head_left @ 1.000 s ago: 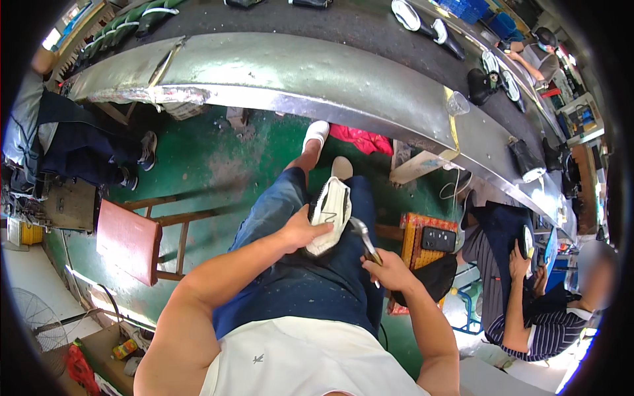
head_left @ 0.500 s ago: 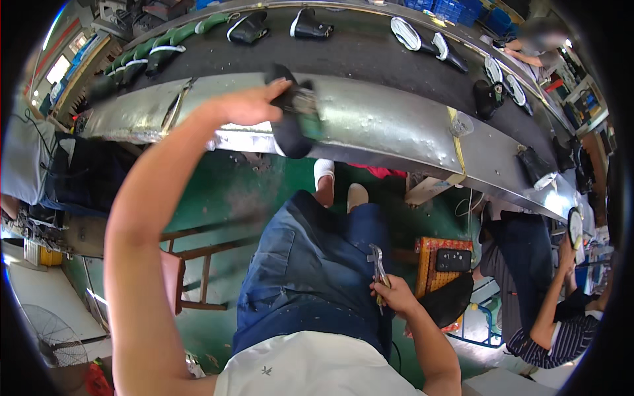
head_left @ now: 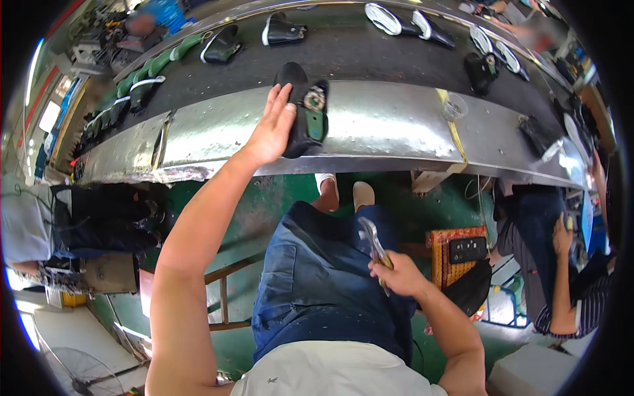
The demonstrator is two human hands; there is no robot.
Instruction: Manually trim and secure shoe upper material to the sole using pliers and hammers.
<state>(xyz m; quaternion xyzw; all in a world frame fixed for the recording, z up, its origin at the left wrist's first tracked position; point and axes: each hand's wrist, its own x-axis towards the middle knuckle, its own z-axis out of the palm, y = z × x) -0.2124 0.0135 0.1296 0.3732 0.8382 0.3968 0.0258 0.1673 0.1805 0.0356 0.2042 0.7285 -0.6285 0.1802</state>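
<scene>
Black shoe (head_left: 302, 125), at about twelve o'clock, lying across the bare metal edge of the worktop (head_left: 383, 125), its far end reaching over the seam onto the dark belt (head_left: 356, 63) and its near end close to the front rim. A green panel (head_left: 316, 125) shows on its three o'clock side. We see the left hand (head_left: 272, 129) laid along its nine o'clock side with fingers extended; the thumb is hidden, so we cannot tell whether the hand grips the shoe or merely steadies it. At between four and five o'clock, the right hand (head_left: 401, 274) is closed round a pair of pliers (head_left: 374, 244), head upward, above the lap (head_left: 310, 264); the two hands are well apart.

We judge the near end to be the weak point: smooth, sloping-looking metal and one-sided support could let the shoe slide or roll toward six o'clock and drop to the floor (head_left: 244, 218). A hard push toward one o'clock might instead twist it about the seam. We note also that a loosened right grip could drop the pliers onto the lap.
</scene>
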